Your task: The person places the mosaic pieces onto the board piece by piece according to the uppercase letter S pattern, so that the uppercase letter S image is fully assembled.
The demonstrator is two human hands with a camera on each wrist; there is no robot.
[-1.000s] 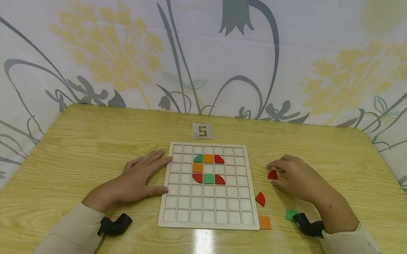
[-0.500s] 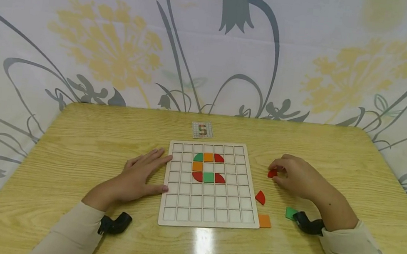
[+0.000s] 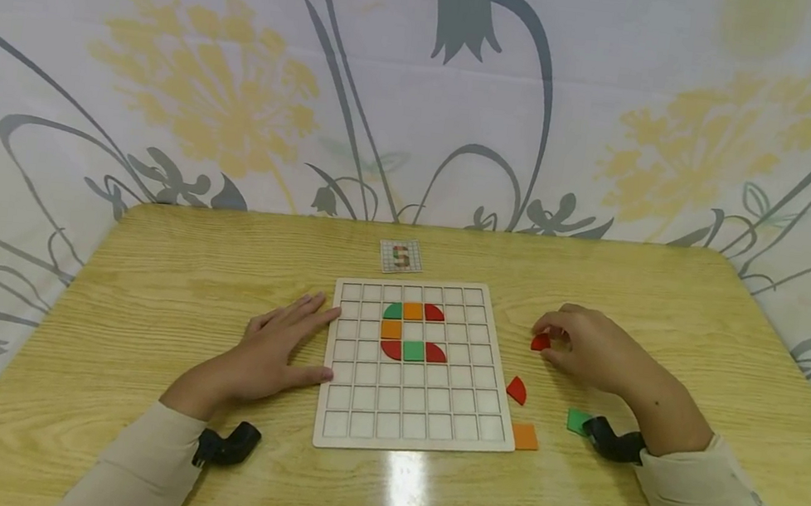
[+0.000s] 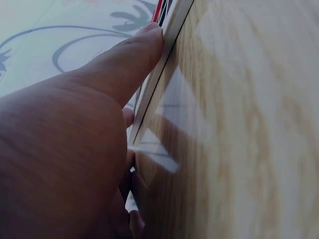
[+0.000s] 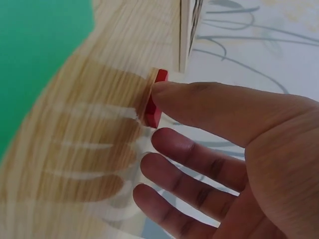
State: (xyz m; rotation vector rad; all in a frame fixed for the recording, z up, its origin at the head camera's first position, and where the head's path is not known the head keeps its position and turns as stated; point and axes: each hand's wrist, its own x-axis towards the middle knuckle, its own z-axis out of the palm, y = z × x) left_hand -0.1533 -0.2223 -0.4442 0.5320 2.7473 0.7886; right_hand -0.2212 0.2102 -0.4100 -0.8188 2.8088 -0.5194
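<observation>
I'm watching the right hand (image 3: 593,354) pinching a red quarter-circle tile (image 3: 539,343), long axis near-vertical in wrist view; left hand (image 3: 267,358), spread, is touching grid board (image 3: 413,427).

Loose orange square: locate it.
In the head view, right of centre, the loose orange square sits beside the near right corner of the board, with the loose green square farther right.
</observation>
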